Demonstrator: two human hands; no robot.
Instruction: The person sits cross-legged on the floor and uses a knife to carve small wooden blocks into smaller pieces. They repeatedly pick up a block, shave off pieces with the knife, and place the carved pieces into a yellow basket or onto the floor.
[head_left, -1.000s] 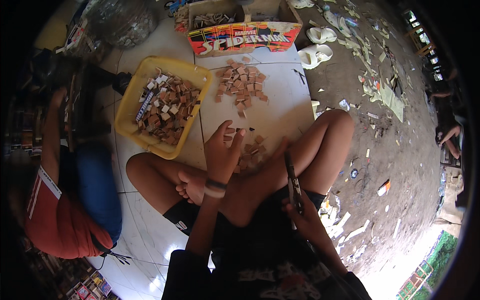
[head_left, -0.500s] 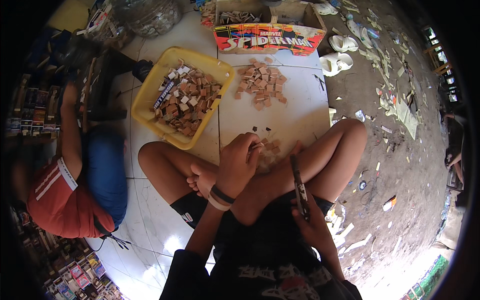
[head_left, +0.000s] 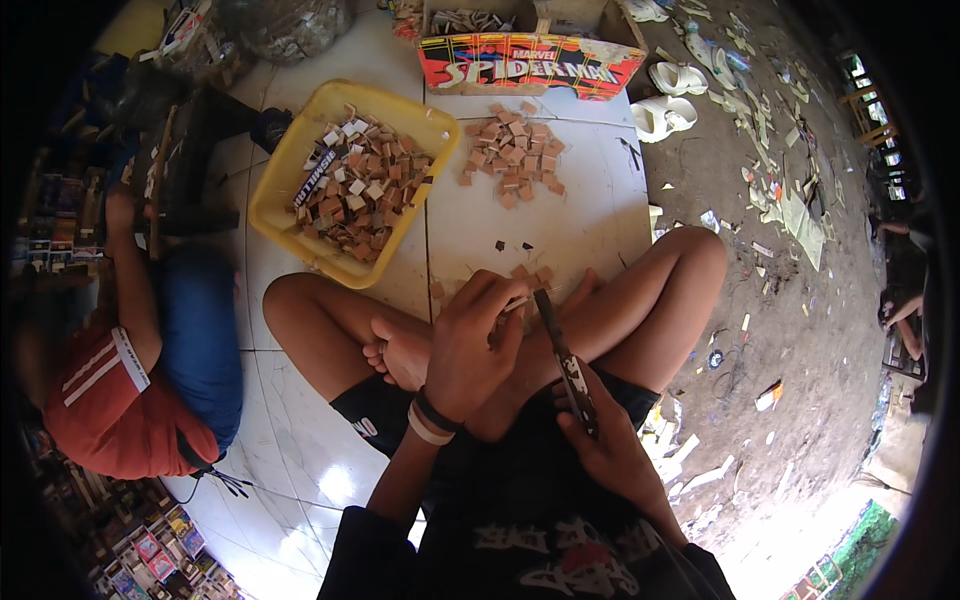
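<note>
My left hand is raised over my crossed legs, its thumb and fingers pinched on a small, thin, pale piece. Most of that piece is hidden by the fingers. In my right hand is a long, narrow, dark tool with worn pale patches. Its upper end points up toward the left fingertips; I cannot make out its exact kind. Just beyond my left hand lie a few brown square pieces on the white tiles. Further out is a larger pile of brown square pieces.
A yellow tub full of similar squares stands at the left of the pile. Behind it is an open printed cardboard box. White clogs and scraps litter the bare ground at right. A person in a red shirt sits at left.
The right hand and its dark tool have moved left and inward, closer to the left hand. My left hand still pinches the small piece. The whole view has shifted slightly.
</note>
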